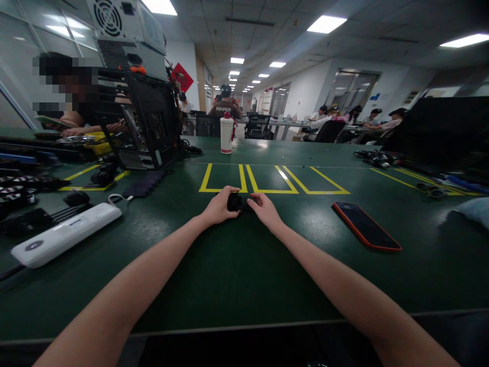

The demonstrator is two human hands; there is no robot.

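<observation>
So, mid-bench point(214, 285), there's a small part point(234, 203) in the left hand point(220, 206), with the right hand point(265, 210) just to its right. Directly beyond them you get three tape outlines point(271, 191) in a row, and the bottle point(226, 136) stands behind those, near the far edge. Over on the left, the power strip point(69, 234) lies nearest, PC case point(155, 120) behind it, with a power supply unit point(130, 35) up on top. Phone's point(367, 226) flat on the right side, a cable bundle point(378, 159) further back. Chairs point(257, 126) sit past the far edge.
</observation>
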